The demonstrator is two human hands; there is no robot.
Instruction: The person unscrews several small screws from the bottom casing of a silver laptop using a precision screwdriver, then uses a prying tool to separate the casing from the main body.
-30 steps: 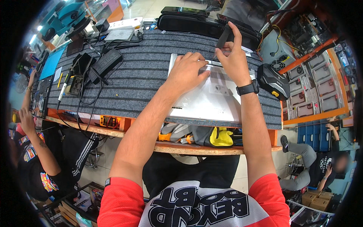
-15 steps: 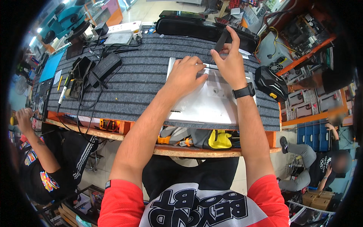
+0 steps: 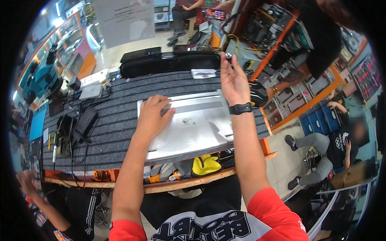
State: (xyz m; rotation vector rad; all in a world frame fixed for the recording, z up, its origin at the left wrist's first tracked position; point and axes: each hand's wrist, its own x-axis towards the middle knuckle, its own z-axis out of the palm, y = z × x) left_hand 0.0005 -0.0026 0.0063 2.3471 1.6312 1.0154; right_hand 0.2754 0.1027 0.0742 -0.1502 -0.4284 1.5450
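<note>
A silver laptop [image 3: 197, 124] lies bottom side up on the striped grey mat, its long vent strip toward the far edge. My left hand [image 3: 152, 116] rests on its left part, fingers spread, with the thumb near the vent strip. Raised above the far right corner is my right hand [image 3: 235, 82], palm partly turned up. Between its fingertips shows a small object with a round, shiny end [image 3: 228, 55]; the rest of it is hidden, so its kind is unclear.
A long black bar-shaped device [image 3: 173, 63] and a white card [image 3: 203, 73] lie beyond the laptop. Left are a black power adapter [image 3: 85, 120], cables and a teal microscope [image 3: 40, 82]. Another person's arm [image 3: 287, 80] reaches toward a black device [image 3: 258, 93] at right. Yellow gear [image 3: 206, 164] sits in the shelf below.
The view has turned right. My right hand has lifted away from the laptop, and the dark flat piece seen at its fingers no longer shows. Another person's arm has come closer at right.
</note>
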